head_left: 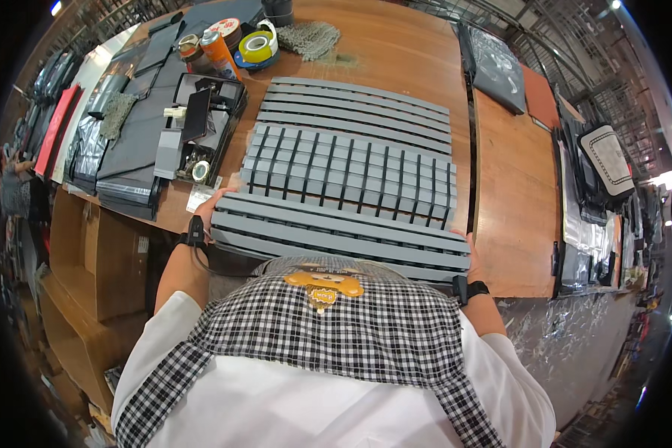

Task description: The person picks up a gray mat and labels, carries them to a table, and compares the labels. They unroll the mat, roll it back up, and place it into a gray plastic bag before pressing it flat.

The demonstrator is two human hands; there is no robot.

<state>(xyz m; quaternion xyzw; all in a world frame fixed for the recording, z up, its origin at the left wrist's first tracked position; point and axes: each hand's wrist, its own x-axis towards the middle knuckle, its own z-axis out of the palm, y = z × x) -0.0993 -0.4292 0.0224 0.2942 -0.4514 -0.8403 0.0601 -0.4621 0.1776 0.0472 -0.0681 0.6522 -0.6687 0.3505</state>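
Observation:
Both my hands hold a grey slatted panel (pixel 336 234) level at the table's near edge, close against my apron. My left hand (pixel 212 206) is closed round its left end. At the opposite end my right hand (pixel 473 254) grips it, with most of its fingers hidden by the panel. Just beyond lies another grey panel (pixel 347 166) showing thin black crossbars over its slats. Farther back are more grey slats (pixel 358 113), long side toward me, flat on the wooden table (pixel 396 45).
A black tray of small items (pixel 235 112) stands at left, with an orange spray can (pixel 218 51) and yellow tape roll (pixel 257 47) behind. Dark folded sheets (pixel 131 160) cover the left side. At right, beyond a gap, lie plastic-wrapped packs (pixel 494 67). Cardboard boxes (pixel 75 246) sit below left.

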